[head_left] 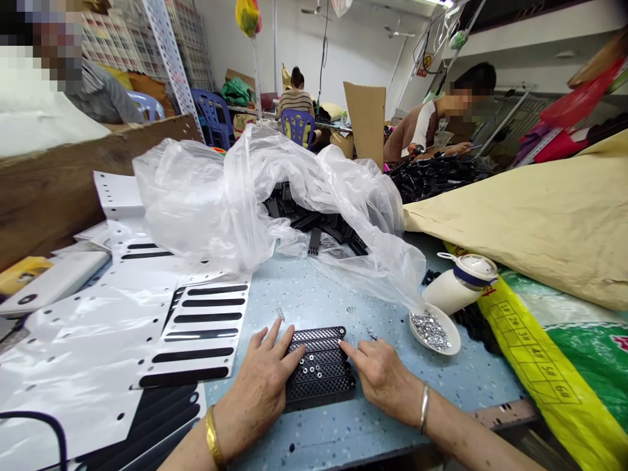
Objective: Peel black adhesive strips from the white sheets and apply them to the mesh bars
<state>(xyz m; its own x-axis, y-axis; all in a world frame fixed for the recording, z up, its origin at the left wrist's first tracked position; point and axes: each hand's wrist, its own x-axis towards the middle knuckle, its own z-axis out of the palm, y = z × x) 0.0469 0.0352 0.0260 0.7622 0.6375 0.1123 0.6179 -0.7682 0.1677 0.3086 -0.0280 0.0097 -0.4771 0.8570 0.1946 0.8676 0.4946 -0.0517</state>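
Note:
Several black strips (318, 386) with a crosshatched surface lie side by side on the blue speckled table. Small silver metal rings (311, 367) are scattered over their middle. My left hand (265, 369) lies with spread fingers across the left ends of the strips. From the other side, my right hand (383, 373) reaches in, its index finger stretched to the right end of an upper strip. A small shiny piece shows at that fingertip; the other fingers are curled and partly hidden. A white bowl (454, 343) of small metal pieces stands to the right of this hand.
Clear plastic sheeting (245, 196) covers black parts (333, 229) behind. White sheets with black strips (210, 318) lie left. A white lidded cup (454, 284) and a yellow-green bag (534, 353) are right. Two people sit farther back; another is partly visible left.

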